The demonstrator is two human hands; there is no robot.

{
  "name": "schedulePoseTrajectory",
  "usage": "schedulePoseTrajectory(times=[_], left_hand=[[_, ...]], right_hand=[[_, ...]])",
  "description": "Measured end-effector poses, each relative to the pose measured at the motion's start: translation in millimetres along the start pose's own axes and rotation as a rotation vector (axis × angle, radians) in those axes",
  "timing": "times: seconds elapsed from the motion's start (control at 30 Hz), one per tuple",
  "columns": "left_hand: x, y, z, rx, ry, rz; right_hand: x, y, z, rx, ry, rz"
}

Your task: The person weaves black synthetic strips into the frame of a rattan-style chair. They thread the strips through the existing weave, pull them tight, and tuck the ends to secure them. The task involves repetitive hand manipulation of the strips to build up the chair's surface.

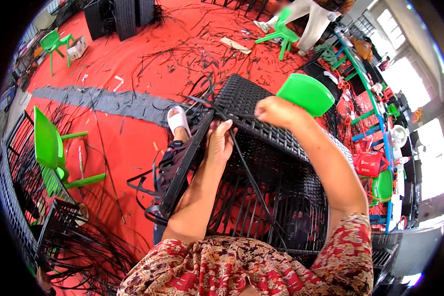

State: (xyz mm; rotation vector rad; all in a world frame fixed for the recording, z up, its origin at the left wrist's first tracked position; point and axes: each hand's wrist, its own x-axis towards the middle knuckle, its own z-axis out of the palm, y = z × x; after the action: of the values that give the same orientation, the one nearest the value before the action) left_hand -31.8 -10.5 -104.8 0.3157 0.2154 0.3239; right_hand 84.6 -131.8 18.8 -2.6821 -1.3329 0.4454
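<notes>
In front of me is a black woven wicker furniture piece [249,96], with a slatted black frame [244,202] below and an open dark inside. My left hand [221,140] is closed at its near left corner, thumb up against the woven edge and the other fingers partly hidden. Over the top edge, my right hand [275,112] is closed in a pinch on a thin black weaving strip that runs toward the corner. A loose black strip [251,177] hangs from the corner between my arms. More strip ends stick out beside the left frame bar [187,165].
Green plastic chairs stand at left [47,140], far left [53,43] and far side [282,33]; another green seat [307,93] is just beyond my right hand. Black strip scraps litter the red floor [182,44]. A person [311,19] stands far off. A cluttered blue-green rack [380,128] lines the right.
</notes>
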Motion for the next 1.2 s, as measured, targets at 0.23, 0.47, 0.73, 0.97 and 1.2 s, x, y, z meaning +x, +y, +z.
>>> schedulePoseTrajectory(times=[0.23, 0.47, 0.73, 0.97, 1.2], left_hand=[[1.9, -7.4, -0.8, -0.043, -0.051, 0.028], [1.8, -7.1, -1.6, 0.023, -0.101, -0.021], [-2.4, -6.0, 1.7, 0.059, -0.078, -0.031], [-1.2, -8.9, 0.2, 0.092, -0.049, 0.003], [-1.5, -5.8, 1.5, 0.159, -0.147, 0.073]], right_hand=[[2.0, -35.7, 6.5, -0.167, 0.075, -0.005], [19.9, -32.0, -11.9, 0.558, -0.072, 0.179], [23.8, -33.5, -10.0, 1.071, -0.019, 0.246], [26.8, -34.8, -7.6, 1.061, 0.021, 0.217], [32.9, -41.1, -18.8, 0.79, -0.051, 0.204]])
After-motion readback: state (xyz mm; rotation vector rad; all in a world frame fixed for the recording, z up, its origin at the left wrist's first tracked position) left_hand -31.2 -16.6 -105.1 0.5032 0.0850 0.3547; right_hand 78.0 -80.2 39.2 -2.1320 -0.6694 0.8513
